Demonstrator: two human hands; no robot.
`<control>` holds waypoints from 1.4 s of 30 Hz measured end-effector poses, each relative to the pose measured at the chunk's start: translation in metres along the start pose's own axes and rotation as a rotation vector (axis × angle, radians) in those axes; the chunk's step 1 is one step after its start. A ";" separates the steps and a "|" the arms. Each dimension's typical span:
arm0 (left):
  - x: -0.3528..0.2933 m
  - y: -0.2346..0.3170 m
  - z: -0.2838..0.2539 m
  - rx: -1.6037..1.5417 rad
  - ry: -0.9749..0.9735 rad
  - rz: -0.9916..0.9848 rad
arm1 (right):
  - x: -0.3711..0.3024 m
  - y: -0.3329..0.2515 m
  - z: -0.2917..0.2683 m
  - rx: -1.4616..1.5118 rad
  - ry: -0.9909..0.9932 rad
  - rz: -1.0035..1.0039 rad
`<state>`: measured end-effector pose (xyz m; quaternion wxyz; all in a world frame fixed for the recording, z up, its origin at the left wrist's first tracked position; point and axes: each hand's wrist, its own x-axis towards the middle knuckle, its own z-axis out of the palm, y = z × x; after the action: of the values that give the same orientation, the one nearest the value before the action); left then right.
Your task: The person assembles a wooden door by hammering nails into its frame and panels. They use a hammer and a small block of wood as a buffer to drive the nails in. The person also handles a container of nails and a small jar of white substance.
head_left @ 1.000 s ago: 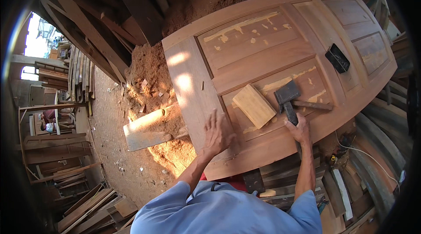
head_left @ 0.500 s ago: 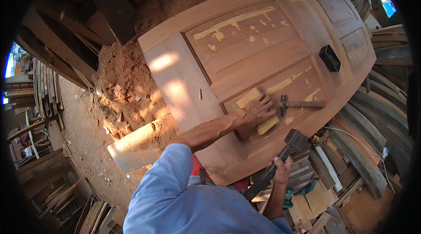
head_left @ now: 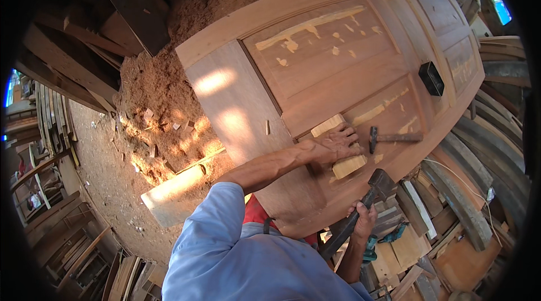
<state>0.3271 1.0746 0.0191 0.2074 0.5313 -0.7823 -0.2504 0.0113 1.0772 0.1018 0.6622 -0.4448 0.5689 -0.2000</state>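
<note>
Wood block [head_left: 344, 151] is lying centre-right of frame on the panelled door [head_left: 315, 70], left hand [head_left: 337, 144] pressing flat on top of it, fingers spread. Right hand [head_left: 363, 219] is wrapping tight around the handle of a hatchet [head_left: 360, 208], low at the door's lower edge. My read: keeping the palm weight on the block and fingers clear of the struck end matters most. Hammer [head_left: 391, 137] is lying just right of the block. Small black box [head_left: 431, 78] is sitting upper right on the door; no labels or signs readable
</note>
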 end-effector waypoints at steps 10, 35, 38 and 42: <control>0.006 -0.014 0.019 -0.009 0.045 0.051 | -0.012 -0.028 0.026 0.021 -0.007 0.083; 0.006 -0.013 0.008 -0.118 0.006 0.058 | -0.027 -0.046 0.088 0.161 0.073 0.337; 0.004 -0.019 0.015 -0.093 0.066 0.075 | -0.023 -0.043 0.070 0.229 0.041 0.403; 0.008 -0.020 0.021 -0.060 0.066 0.074 | -0.021 -0.041 0.041 0.437 0.096 0.337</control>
<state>0.3268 1.0647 -0.0089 0.2581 0.5037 -0.7863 -0.2479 0.0531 1.0868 0.1453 0.7386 -0.1807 0.6090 -0.2257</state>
